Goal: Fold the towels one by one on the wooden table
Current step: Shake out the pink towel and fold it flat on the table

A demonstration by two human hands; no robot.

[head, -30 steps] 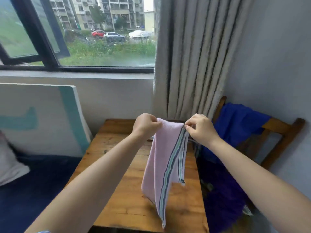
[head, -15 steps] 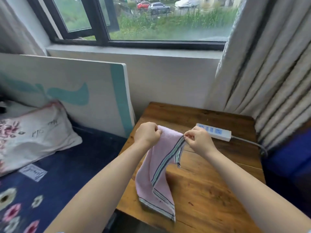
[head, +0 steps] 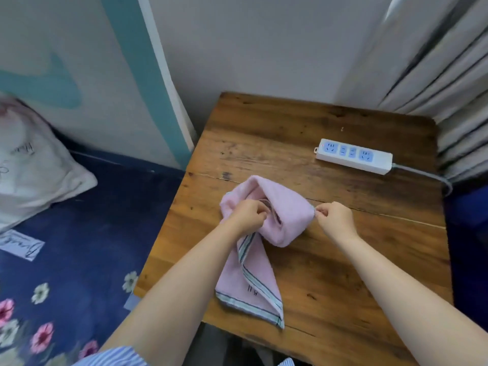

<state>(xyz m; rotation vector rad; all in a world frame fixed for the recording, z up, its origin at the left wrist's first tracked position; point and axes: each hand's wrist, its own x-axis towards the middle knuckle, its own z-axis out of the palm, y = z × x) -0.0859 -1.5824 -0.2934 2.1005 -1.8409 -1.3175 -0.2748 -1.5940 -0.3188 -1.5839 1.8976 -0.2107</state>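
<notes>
A pink towel (head: 284, 215) with grey-green striped borders lies bunched on the wooden table (head: 330, 260). Its near end spreads flat toward the table's front edge, and the far part arches up in a loose fold. My left hand (head: 247, 213) grips the towel's left top corner with curled fingers. My right hand (head: 334, 217) pinches the right top corner between thumb and fingers. Both hands hover low over the table's middle, a towel's width apart.
A white power strip (head: 352, 155) with blue sockets lies at the table's back right, its cable running off the right edge. Grey curtains (head: 449, 75) hang at the right. A bed with a dark blue floral sheet (head: 79, 233) and a pillow (head: 29, 167) lies left.
My hands have lowered the hanging towel onto the table, so its lower end now lies flat. My head has tilted down, and the window and chair have left the view.
</notes>
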